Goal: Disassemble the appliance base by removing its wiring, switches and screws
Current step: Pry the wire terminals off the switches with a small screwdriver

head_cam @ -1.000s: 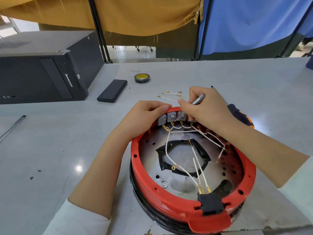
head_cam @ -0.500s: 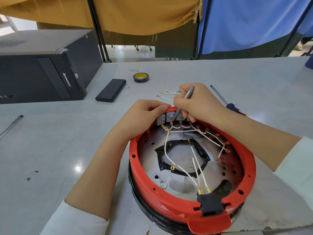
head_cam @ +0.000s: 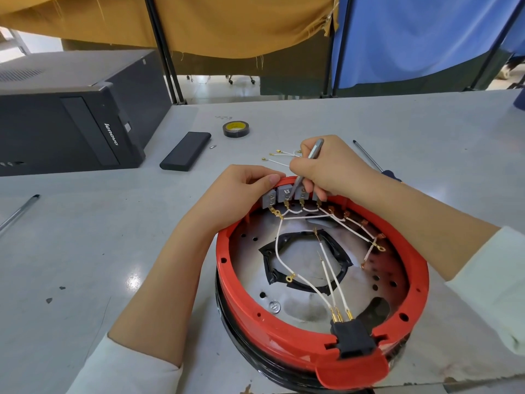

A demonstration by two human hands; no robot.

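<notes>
A round red appliance base (head_cam: 272, 334) lies open side up at the near right of the table. Grey switches (head_cam: 277, 196) sit in a row inside its far rim, joined by white wires (head_cam: 326, 267) with gold terminals that run to a black plug block (head_cam: 353, 338) at the near rim. My left hand (head_cam: 240, 191) grips the far rim beside the switches. My right hand (head_cam: 332, 166) holds a slim grey metal tool (head_cam: 308, 166) nearly upright, its tip down among the switches.
Loose white wires (head_cam: 279, 158) lie just beyond the base. A screwdriver (head_cam: 369, 157) lies behind my right wrist. Farther back are a tape roll (head_cam: 235, 129), a black flat case (head_cam: 186, 155) and a black computer tower (head_cam: 71, 120). A pen (head_cam: 18, 213) lies at far left.
My right hand has tilted the grey tool from slanting to nearly upright and lowered its tip among the switches. My left hand stays on the rim.
</notes>
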